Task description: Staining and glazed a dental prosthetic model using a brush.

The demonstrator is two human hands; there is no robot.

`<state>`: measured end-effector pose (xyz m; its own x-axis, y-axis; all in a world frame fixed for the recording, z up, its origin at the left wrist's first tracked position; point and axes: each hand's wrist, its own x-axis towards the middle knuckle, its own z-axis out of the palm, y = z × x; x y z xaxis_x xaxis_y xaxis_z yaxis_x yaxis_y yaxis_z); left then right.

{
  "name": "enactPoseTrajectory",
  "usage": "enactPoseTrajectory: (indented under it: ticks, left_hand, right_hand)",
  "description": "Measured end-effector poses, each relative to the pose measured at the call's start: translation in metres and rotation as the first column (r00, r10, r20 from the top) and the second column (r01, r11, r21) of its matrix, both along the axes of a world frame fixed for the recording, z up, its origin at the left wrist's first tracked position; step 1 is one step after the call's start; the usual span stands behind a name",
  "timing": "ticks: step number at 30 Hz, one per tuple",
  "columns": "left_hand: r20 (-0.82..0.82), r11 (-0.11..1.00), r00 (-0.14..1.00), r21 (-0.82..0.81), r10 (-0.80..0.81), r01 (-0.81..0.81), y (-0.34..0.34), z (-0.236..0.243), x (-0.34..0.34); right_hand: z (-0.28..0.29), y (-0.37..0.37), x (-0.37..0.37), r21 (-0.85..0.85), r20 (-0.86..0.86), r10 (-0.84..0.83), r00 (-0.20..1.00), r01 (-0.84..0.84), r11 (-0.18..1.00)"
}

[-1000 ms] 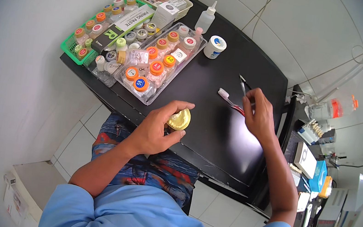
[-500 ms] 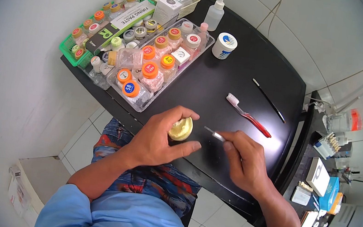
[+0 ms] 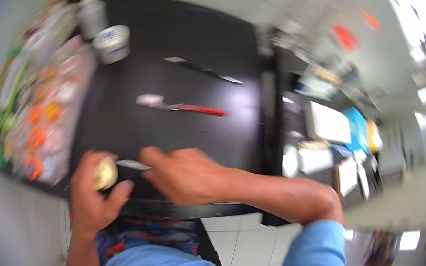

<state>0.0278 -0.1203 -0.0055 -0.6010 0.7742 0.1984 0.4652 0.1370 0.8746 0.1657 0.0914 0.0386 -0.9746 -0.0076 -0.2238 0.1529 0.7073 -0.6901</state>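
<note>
Much of the view is smeared by motion. My left hand (image 3: 88, 205) is curled round a small pale-yellow dental cast (image 3: 106, 174), gripped near the table's front edge at the left. Its thumb stands off to the right side of the cast. Just right of it, my right hand (image 3: 190, 178) pinches a slim hand tool (image 3: 132, 164) with a silvery tip. That tip points left toward the cast, with a small gap between them; the tool's exact kind is blurred. Farther back lies a red-handled toothbrush (image 3: 194, 109), bristles to the left.
A thin black brush-like stick (image 3: 203, 70) lies beyond the toothbrush on the black table (image 3: 184, 25). Left stand a white tub (image 3: 112, 45), a squeeze bottle (image 3: 92, 15) and a clear tray (image 3: 80, 98) of orange-lidded jars. A side counter at right bears a white box (image 3: 328, 123).
The view has swung to the right, so the tray and tub sit farther left and more of the side counter shows. Both hands keep hold of the cast and the tool.
</note>
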Motion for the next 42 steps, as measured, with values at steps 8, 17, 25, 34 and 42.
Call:
enactPoseTrajectory:
  ticks: [8,17,25,34,42]
  left_hand:
    - [-0.004,0.999,1.000,-0.044,-0.004,0.004,0.004,0.003,0.010]
    - [-0.027,0.999,0.999,-0.031,0.030,-0.031,0.003,0.007,0.006]
    - [0.005,0.999,0.999,0.010,-0.050,0.050,0.006,0.008,0.007]
    - [-0.018,0.998,0.998,0.026,-0.053,0.054,0.003,0.003,0.005]
    - [-0.006,0.998,0.999,0.029,-0.051,0.051,0.002,0.007,0.007]
  right_hand:
    - [-0.004,-0.001,0.014,-0.055,-0.203,-0.019,0.979,0.008,0.998]
    - [0.093,0.103,0.092,0.298,-0.646,-0.322,0.692,0.617,0.728]
    - [0.105,0.243,0.359,0.709,-0.584,-0.658,0.476,0.693,-0.127]
    - [0.080,0.248,0.376,0.674,-0.485,-0.759,0.435,0.739,-0.008]
    - [0.065,0.253,0.387,0.657,-0.513,-0.730,0.452,0.754,0.005]
